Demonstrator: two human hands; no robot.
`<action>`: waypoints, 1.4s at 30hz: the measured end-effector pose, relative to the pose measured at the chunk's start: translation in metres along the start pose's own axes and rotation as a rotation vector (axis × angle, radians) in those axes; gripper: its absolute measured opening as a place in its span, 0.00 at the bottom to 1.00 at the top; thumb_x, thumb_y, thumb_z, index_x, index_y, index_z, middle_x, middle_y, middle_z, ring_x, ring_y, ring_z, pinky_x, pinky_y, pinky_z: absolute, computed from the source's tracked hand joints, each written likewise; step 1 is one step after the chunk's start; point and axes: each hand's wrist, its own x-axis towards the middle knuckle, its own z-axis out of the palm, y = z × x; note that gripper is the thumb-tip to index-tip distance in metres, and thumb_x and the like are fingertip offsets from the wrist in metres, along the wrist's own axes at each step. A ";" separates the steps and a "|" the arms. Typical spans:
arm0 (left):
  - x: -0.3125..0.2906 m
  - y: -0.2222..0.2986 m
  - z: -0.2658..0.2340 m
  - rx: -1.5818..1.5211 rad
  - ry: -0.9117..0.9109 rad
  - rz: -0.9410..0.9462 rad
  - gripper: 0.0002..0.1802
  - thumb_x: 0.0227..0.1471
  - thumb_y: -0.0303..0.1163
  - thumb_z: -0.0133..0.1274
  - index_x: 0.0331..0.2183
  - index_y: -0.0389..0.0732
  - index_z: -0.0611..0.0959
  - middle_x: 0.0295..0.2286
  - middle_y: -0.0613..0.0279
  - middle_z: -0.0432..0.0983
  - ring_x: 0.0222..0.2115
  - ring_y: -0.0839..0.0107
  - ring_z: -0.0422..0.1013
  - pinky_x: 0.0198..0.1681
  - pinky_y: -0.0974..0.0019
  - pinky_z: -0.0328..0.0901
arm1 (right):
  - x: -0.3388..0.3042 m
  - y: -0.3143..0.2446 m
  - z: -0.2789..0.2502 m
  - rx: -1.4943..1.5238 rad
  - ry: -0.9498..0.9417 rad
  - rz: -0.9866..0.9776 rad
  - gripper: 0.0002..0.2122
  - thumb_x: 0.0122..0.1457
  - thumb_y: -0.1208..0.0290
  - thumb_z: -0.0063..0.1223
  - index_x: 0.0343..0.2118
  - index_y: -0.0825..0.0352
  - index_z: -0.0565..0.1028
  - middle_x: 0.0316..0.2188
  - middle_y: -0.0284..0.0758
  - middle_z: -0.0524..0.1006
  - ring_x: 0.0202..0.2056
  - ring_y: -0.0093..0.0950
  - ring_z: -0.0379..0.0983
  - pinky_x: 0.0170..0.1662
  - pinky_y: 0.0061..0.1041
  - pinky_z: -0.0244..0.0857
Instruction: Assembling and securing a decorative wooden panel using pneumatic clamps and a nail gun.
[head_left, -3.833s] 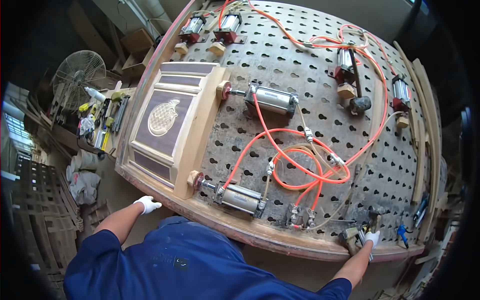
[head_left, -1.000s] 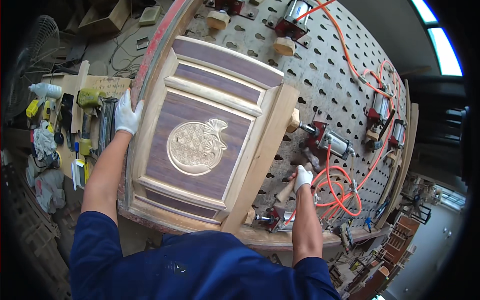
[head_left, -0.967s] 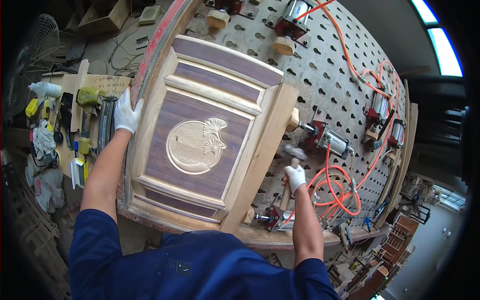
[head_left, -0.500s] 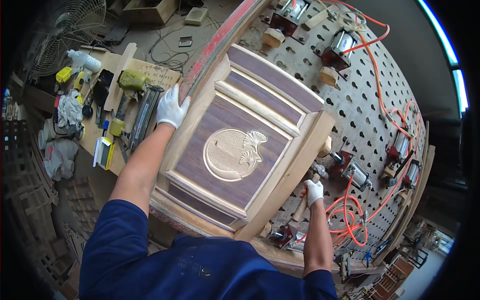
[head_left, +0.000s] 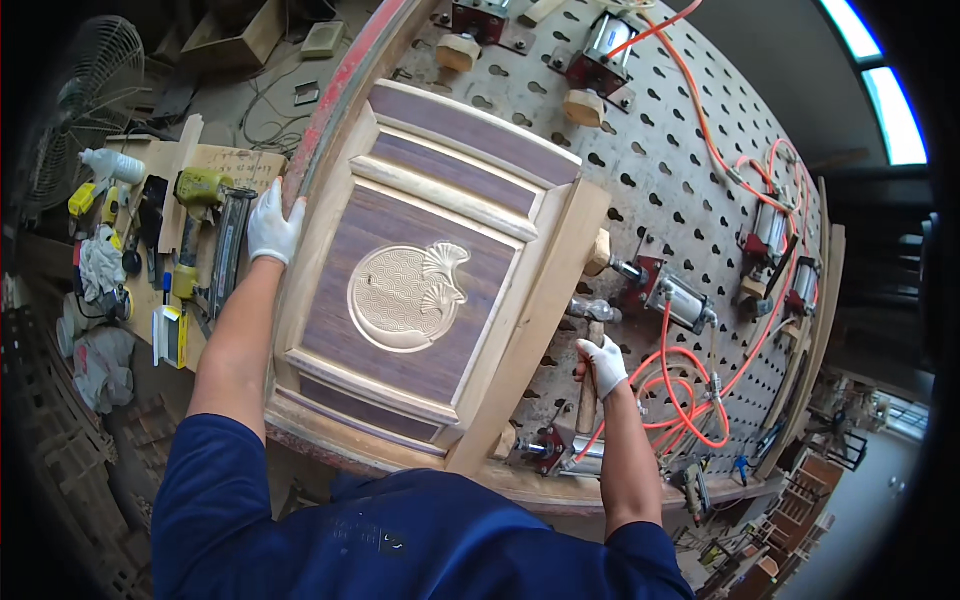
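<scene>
A framed wooden panel (head_left: 330, 325) lies on a perforated metal clamping bench. It has dark purple-brown boards, pale frame strips and a carved round relief (head_left: 405, 300) with fan-shaped leaves. My left hand (head_left: 275, 228), in a white glove, rests at the panel's left side by the bench's red rim, fingers stretched and thumb apart. On the other side, my right hand (head_left: 604, 368), also gloved, is closed round a hammer (head_left: 587, 408) by its wooden handle. The metal hammer head is beside a loose-looking pale beam (head_left: 535, 320) along the panel's right edge, under a cylinder's wooden block.
Pneumatic cylinders (head_left: 683, 302) with wooden blocks are bolted to the bench (head_left: 650, 215), and orange hoses (head_left: 690, 400) coil at right. A side board on the left carries a nail gun (head_left: 232, 250), a spray bottle (head_left: 112, 165) and other tools. A fan (head_left: 95, 95) stands behind.
The whole view has shifted, so the bench and panel appear further left. The hammer handle is more upright in the picture, still in my right hand. My left hand stays at the panel's left side.
</scene>
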 end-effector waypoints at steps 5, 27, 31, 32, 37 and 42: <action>0.003 0.016 0.013 -0.056 -0.004 -0.013 0.32 0.50 0.45 0.56 0.51 0.33 0.74 0.42 0.48 0.77 0.40 0.50 0.73 0.46 0.57 0.67 | 0.029 0.029 -0.043 0.186 0.062 0.075 0.05 0.57 0.67 0.53 0.32 0.61 0.71 0.18 0.28 0.67 0.13 0.21 0.63 0.15 0.23 0.59; -0.005 0.009 0.018 -0.059 -0.067 -0.003 0.32 0.51 0.44 0.55 0.51 0.32 0.74 0.45 0.47 0.76 0.44 0.51 0.73 0.49 0.59 0.65 | 0.018 -0.012 0.026 -0.221 0.008 -0.112 0.03 0.54 0.73 0.49 0.30 0.64 0.68 0.15 0.31 0.66 0.11 0.22 0.61 0.13 0.22 0.58; 0.000 0.002 -0.007 -0.063 0.000 -0.015 0.32 0.50 0.46 0.55 0.50 0.32 0.74 0.42 0.47 0.77 0.42 0.50 0.73 0.48 0.57 0.65 | 0.002 0.009 0.033 -0.288 0.041 -0.165 0.05 0.54 0.74 0.49 0.32 0.65 0.67 0.16 0.32 0.67 0.11 0.23 0.62 0.13 0.22 0.59; 0.000 0.002 -0.013 -0.110 -0.027 -0.040 0.32 0.49 0.48 0.55 0.49 0.33 0.75 0.41 0.46 0.77 0.42 0.50 0.73 0.48 0.56 0.65 | 0.000 0.019 0.034 -0.314 0.113 -0.217 0.06 0.54 0.74 0.49 0.34 0.66 0.66 0.16 0.32 0.67 0.11 0.23 0.62 0.13 0.23 0.59; 0.009 0.024 0.001 -0.106 -0.022 -0.027 0.31 0.47 0.47 0.56 0.48 0.38 0.73 0.42 0.50 0.75 0.42 0.52 0.72 0.47 0.57 0.65 | -0.022 0.044 0.049 -0.284 0.353 -0.368 0.08 0.54 0.75 0.46 0.37 0.67 0.67 0.16 0.33 0.68 0.11 0.21 0.61 0.14 0.19 0.58; 0.002 0.010 -0.007 -0.161 0.045 -0.058 0.28 0.48 0.48 0.55 0.45 0.40 0.72 0.40 0.54 0.75 0.43 0.54 0.71 0.48 0.56 0.65 | -0.046 0.033 0.067 -0.432 0.296 -0.359 0.08 0.54 0.75 0.45 0.37 0.67 0.68 0.16 0.32 0.67 0.11 0.21 0.61 0.14 0.19 0.58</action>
